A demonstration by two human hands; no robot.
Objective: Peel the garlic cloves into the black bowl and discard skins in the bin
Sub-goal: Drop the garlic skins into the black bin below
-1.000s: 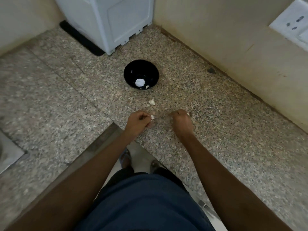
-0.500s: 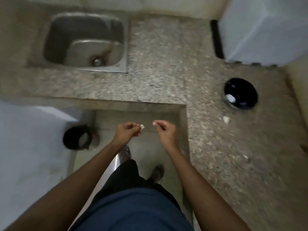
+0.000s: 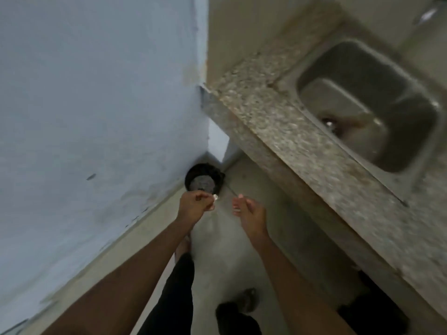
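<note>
Though blurred by motion, enough to read. At left, filling most of the view, a pale blue wall [image 3: 84,105]. At right, running on a slant, a speckled granite counter [image 3: 278,131] with a steel sink [image 3: 338,76] set into it. Between wall and counter, a narrow strip of grey floor [image 3: 217,238], with dark trouser legs and sandalled feet at the bottom.

Down in the corner where wall meets floor, standing upright, a round black bin [image 3: 193,170] with something grey inside.

Just below the bin in the view, held out side by side and apart, both hands. Left hand [image 3: 193,206] curled, pinching a small pale garlic skin [image 3: 214,197] at the fingertips, near the bin's rim and a little to its right. Right hand [image 3: 251,211] loosely curled, fingers pointing toward the left hand; pale spots at the fingertips, too blurred to tell nail from skin, so holding or not cannot be told.
</note>
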